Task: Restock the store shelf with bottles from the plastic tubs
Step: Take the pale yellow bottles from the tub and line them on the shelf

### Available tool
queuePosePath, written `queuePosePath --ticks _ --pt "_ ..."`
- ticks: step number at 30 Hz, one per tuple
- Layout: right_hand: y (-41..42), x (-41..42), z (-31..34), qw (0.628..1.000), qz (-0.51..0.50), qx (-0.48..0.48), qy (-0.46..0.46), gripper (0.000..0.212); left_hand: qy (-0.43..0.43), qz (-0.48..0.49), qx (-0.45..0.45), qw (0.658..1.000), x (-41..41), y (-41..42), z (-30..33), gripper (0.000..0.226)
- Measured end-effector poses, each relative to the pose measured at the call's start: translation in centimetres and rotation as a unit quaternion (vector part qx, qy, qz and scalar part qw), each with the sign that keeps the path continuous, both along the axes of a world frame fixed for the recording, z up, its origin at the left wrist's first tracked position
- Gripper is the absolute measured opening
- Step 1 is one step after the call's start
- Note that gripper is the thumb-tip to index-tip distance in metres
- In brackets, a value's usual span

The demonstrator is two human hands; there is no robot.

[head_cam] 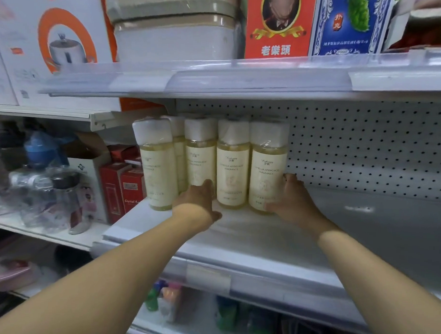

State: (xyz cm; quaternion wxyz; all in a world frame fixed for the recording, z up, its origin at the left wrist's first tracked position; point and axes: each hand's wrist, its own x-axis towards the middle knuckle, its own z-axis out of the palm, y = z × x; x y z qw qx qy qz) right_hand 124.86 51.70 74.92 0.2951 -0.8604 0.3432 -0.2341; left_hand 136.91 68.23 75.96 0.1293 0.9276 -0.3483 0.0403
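Five bottles stand upright in a tight cluster at the left end of the white shelf (279, 242), pale yellow liquid under cream labels and white caps in clear wrap. Four make a front row; a fifth bottle (179, 153) shows behind, between the first two. The rightmost bottle (267, 167) is in the right hand (294, 201), whose fingers curl round its far side while the thumb lies at its base. The left hand (196, 199) reaches to the foot of the middle bottle (201, 152); its fingertips are hidden, so I cannot tell whether it grips or merely steadies.

Judging by this, the step in hand is seating and squaring the newest bottles against their neighbours. To do it well, slide the rightmost bottle flush to the next bottle (233, 166), label forward, its base flat on the shelf, and push low on the body, since these tall, narrow bottles would tip if nudged near the cap.

Bare shelf runs away to the right, before the pegboard back panel (363, 147), so plenty of room is left. Plastic tubs are not in view. Boxed goods sit on the upper shelf (236, 76), and red cartons (122, 187) stand on the neighbouring shelf to the left.
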Motion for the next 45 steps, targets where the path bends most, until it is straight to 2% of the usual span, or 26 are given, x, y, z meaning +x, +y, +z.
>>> queuePosePath --ticks 6,12,20,27,37,45 --pt "5.8 -2.0 1.1 0.998 0.002 -0.002 0.059 0.09 -0.032 -0.024 -0.017 0.999 -0.9 5.1 0.3 0.051" --pt "13.0 -4.1 1.6 0.995 0.026 -0.058 0.079 0.09 -0.009 -0.05 -0.067 0.996 -1.8 11.4 0.1 0.046" --pt "22.0 -5.6 -1.0 0.985 0.065 -0.109 0.113 0.083 -0.004 -0.051 -0.027 0.998 -3.1 19.2 -2.9 0.044" --pt "26.6 -6.2 -6.0 0.975 0.084 -0.129 0.16 0.073 0.061 -0.048 0.012 0.997 -4.1 23.2 -7.9 0.04" --pt "28.0 -6.8 -16.2 0.959 0.129 -0.027 0.252 0.078 0.157 -0.004 0.096 0.983 -5.6 26.1 -17.8 0.043" --pt "26.4 -9.0 -26.1 0.929 0.172 0.055 0.322 0.071 0.255 0.037 0.159 0.953 -9.3 26.2 -27.6 0.041"
